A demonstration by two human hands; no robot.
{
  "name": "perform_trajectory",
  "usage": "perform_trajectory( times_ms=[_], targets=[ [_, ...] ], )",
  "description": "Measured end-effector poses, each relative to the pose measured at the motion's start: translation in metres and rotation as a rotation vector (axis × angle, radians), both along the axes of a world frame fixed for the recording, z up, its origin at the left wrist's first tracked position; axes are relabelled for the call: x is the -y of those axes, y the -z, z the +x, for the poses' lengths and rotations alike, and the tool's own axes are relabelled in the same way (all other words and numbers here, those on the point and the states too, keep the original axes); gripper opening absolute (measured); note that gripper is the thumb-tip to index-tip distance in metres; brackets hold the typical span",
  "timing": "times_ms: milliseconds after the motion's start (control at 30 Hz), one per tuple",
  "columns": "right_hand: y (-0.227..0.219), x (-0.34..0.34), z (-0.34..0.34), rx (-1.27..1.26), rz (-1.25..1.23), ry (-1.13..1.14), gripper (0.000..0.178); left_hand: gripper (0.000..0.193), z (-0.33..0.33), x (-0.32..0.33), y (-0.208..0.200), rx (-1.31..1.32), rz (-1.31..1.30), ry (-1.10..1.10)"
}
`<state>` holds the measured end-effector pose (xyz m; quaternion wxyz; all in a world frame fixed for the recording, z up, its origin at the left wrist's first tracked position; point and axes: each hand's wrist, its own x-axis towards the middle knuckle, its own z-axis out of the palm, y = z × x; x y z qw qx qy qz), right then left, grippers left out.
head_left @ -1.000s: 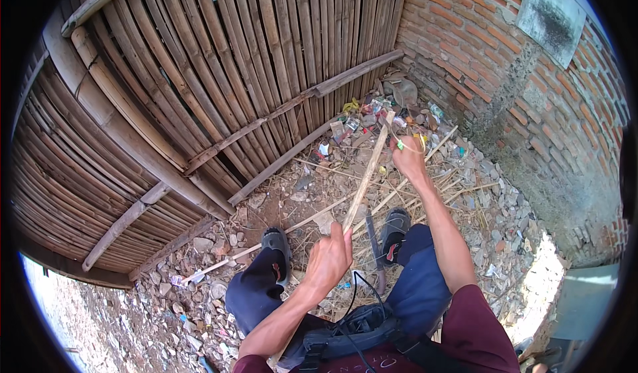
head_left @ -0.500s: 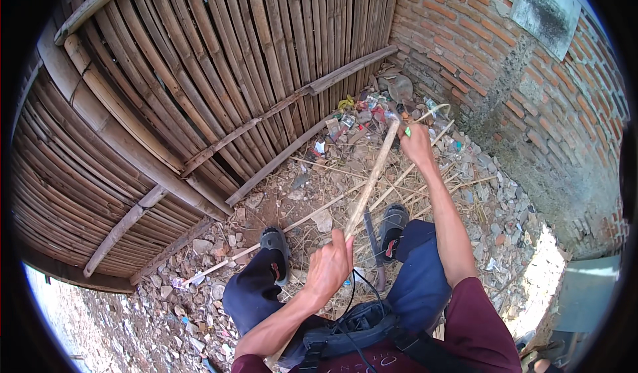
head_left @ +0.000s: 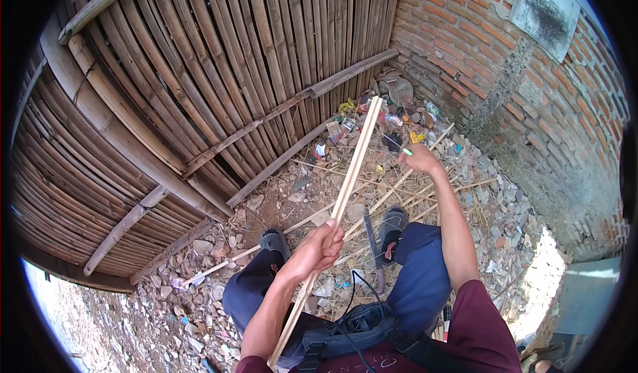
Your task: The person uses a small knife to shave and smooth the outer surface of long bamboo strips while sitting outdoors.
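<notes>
Hands well apart, the person has the left hand (head_left: 318, 249) at lower centre, its fingers wrapped around a long pale strip (head_left: 357, 164), and the right hand (head_left: 422, 160) right of centre, curled around a slim tool (head_left: 407, 152) with a bright green part, the rest too small to make out. From the left, a brown slatted wall (head_left: 232, 61) with crossing poles fills the upper left of the frame. Below it, a thin stick (head_left: 249, 252) lies slanting over stony ground (head_left: 199, 293), passing just beside the left shoe (head_left: 274, 241). The held strip runs tilted through the middle, one end at upper centre, the other by the left forearm at the lower edge. A black pouch (head_left: 359, 323) with a dark cord sits against the person's waist at bottom centre. Next come a dark bar (head_left: 371, 237) lying just beside the right shoe (head_left: 395, 220), colourful litter (head_left: 399, 117) at upper centre, and loose thin strips (head_left: 475, 185) below the right hand. A brick wall (head_left: 458, 34) bearing a grey panel (head_left: 546, 11) takes up the upper right.
</notes>
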<state>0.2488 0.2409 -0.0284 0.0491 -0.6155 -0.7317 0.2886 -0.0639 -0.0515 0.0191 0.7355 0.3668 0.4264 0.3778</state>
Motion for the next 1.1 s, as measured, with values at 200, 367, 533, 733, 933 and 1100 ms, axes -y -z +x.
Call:
perform_trajectory(
  times_ms=[200,367,533,733,933,1100],
  targets=[
    [-0.039,0.035,-0.013,-0.518,0.227,0.080,0.044,0.050,-0.008,-0.009,0.005,0.380,-0.120,0.065],
    [-0.041,0.046,-0.008,-0.744,0.414,0.002,0.049,0.055,-0.003,-0.018,0.010,0.428,-0.114,0.114],
    [-0.085,0.095,-0.045,-1.167,-0.161,0.025,0.056,0.067,0.007,-0.020,0.007,0.343,-0.127,0.141],
    [-0.074,0.109,-0.063,-1.355,-0.401,-0.048,0.052,0.073,0.016,-0.027,0.012,0.490,-0.157,0.216],
    [-0.073,0.109,-0.063,-1.451,-0.493,-0.088,0.044,0.075,0.017,-0.029,0.021,0.604,-0.154,0.255],
    [-0.069,0.107,-0.058,-1.470,-0.468,-0.122,0.037,0.073,0.023,-0.029,0.015,0.572,-0.123,0.280]
  ],
)
